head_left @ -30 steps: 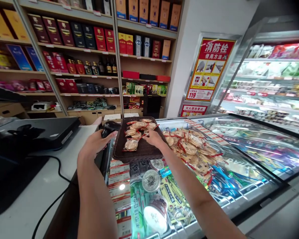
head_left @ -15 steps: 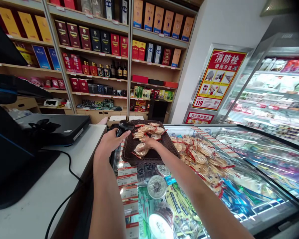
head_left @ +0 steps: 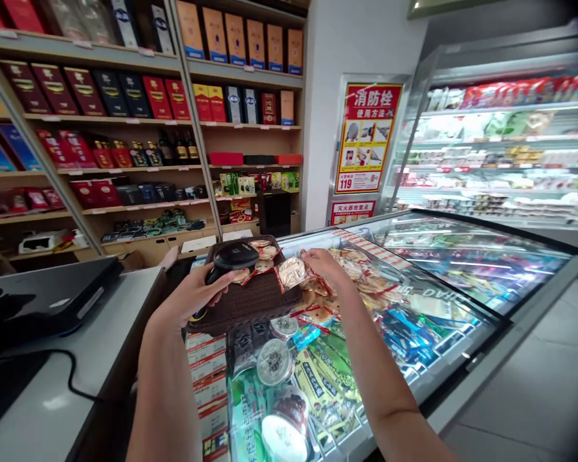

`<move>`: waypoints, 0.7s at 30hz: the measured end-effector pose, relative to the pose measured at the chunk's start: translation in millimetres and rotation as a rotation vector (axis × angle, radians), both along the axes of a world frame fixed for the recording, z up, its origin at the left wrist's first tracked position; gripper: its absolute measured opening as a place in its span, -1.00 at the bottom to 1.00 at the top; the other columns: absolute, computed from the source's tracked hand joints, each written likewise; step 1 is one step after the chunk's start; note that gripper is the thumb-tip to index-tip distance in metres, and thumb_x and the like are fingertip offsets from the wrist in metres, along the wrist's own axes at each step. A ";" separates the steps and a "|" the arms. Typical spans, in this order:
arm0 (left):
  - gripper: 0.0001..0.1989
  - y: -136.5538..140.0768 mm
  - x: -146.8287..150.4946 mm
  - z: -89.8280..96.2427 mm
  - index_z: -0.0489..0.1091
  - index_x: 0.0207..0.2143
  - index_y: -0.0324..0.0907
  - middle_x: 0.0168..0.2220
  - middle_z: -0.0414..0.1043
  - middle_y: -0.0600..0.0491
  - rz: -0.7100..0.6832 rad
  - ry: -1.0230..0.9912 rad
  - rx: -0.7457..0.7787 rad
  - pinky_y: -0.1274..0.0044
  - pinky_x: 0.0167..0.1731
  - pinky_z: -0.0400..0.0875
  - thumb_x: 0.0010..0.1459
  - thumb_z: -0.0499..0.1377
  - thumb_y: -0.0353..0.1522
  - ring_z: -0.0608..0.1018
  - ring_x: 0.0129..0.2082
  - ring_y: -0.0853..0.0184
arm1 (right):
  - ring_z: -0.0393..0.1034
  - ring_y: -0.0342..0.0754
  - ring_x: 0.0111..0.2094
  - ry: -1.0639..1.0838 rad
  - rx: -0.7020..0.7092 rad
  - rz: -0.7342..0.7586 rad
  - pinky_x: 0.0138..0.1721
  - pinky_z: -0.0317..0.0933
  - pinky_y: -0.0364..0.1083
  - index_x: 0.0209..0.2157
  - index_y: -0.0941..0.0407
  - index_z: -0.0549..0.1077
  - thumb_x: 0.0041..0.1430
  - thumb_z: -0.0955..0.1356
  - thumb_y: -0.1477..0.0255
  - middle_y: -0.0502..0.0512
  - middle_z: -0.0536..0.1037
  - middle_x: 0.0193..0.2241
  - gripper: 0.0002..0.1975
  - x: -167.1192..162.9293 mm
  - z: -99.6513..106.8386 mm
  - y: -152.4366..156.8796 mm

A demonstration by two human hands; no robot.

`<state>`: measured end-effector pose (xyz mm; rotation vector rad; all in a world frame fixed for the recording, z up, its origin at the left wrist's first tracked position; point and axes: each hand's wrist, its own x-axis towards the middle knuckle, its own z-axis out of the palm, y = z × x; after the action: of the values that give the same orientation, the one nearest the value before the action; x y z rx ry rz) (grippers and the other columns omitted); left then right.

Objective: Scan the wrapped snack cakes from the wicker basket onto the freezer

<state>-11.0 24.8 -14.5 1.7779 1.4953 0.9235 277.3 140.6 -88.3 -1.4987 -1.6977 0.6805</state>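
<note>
My left hand (head_left: 189, 296) is wrapped round the handle of a black handheld barcode scanner (head_left: 236, 255). The scanner's head is over the left side of a dark brown woven basket (head_left: 253, 300), where several round wrapped crackers (head_left: 264, 250) lie toward the back. Just past the basket's right edge, my right hand (head_left: 324, 264) pinches the corner of a clear, red-edged packet with a pale round cracker (head_left: 291, 273) inside. Beneath and beyond that hand, a heap of similar packets (head_left: 366, 276) lies on the glass top of a freezer (head_left: 419, 282).
Through the freezer glass show ice-cream tubs (head_left: 274, 361) and wrapped ices. At left is a white counter (head_left: 101, 327) with a dark flat device (head_left: 72, 292) and a black cable (head_left: 72, 372). Behind stand shelves of boxes (head_left: 125, 119); a lit display fridge (head_left: 501, 154) is at right.
My right hand has lifted a cracker packet from the basket and carried it right, toward the heap. The scanner in my left hand is now turned more over the basket. The view has swung right.
</note>
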 end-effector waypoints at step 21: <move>-0.52 4.3 83.7 -2.1 0.25 -0.57 -0.14 -0.67 0.23 0.15 -0.177 0.129 -0.002 0.60 -0.62 0.13 0.01 0.20 0.07 0.26 -0.64 0.43 | 0.35 -0.09 -0.43 -0.104 -0.031 -0.089 -0.41 0.05 -0.17 -0.43 0.10 0.43 0.29 0.24 0.26 0.04 0.52 -0.48 -0.72 38.8 17.5 -4.7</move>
<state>72.8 29.1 -16.6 1.9643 1.3885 0.7321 316.0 135.9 -70.7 -1.6457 -1.6930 0.5936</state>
